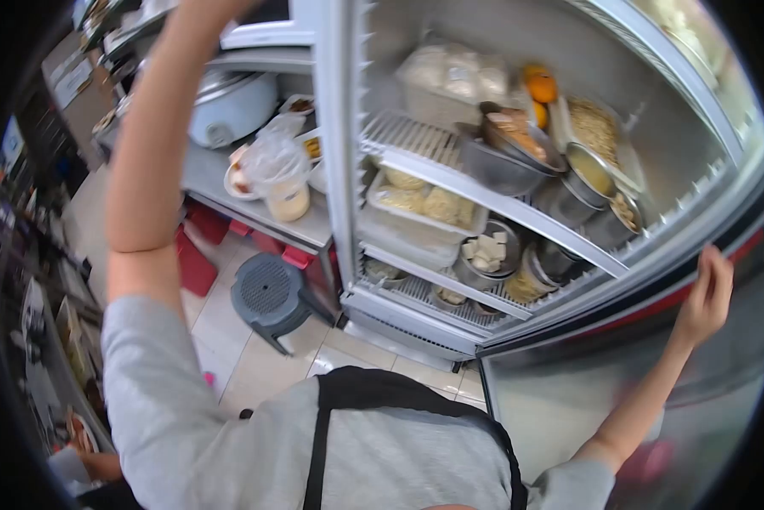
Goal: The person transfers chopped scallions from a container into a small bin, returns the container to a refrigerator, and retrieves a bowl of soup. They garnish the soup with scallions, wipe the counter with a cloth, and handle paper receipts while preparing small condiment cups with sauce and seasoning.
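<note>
An upright fridge stands open in front of me, its wire shelves [416, 136] holding metal bowls [505, 161], plastic tubs of pale food [420, 204], a bowl of white cubes [486, 252] and orange fruit [540, 87]. My right hand [707, 293] reaches out at the right and its fingers curl over the edge of the fridge door [654, 306], which hangs wide open. My left arm [148, 161], bare below a grey sleeve, is raised straight up at the left. Its hand is above the top of the picture. I wear a grey shirt and a black apron.
Left of the fridge is a steel counter [212, 174] with a white rice cooker [229, 106], a bagged plastic container [282, 174] and small plates. Red crates [197, 259] sit under it. A grey stool [267, 293] stands on the tiled floor. Another person's hand [101, 463] shows at bottom left.
</note>
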The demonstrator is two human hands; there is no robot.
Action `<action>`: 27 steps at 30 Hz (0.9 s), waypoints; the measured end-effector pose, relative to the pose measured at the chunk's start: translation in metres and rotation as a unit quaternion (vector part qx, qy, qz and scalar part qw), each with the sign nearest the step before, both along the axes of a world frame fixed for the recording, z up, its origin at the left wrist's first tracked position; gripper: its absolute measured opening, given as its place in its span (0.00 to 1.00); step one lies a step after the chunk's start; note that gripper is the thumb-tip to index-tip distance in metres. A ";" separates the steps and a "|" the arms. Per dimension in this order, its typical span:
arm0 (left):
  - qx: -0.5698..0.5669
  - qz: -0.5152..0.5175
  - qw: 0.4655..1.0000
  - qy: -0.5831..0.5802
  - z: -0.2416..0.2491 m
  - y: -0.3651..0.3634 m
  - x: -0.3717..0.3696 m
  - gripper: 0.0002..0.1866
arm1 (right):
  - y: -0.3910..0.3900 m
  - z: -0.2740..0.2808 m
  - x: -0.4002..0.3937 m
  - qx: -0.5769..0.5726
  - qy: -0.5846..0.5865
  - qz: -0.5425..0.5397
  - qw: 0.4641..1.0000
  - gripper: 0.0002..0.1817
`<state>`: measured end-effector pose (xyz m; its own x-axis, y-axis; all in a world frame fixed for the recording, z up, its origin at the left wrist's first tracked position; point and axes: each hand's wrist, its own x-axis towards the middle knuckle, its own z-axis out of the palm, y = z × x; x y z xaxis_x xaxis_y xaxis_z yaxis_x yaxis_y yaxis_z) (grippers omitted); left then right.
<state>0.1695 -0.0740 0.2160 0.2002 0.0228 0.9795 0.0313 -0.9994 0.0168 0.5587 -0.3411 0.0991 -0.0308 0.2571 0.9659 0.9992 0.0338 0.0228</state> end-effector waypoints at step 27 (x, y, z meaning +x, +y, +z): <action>-0.361 0.512 0.717 0.304 -0.380 0.155 -0.108 0.44 | -0.116 -0.168 -0.027 -0.143 0.365 -0.124 0.912 0.22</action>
<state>0.0614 0.0813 -0.1639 0.1014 0.9208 0.3765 0.9643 -0.1840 0.1903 0.5317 -0.4569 -0.0689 0.6870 0.4127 0.5981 0.7221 -0.2949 -0.6258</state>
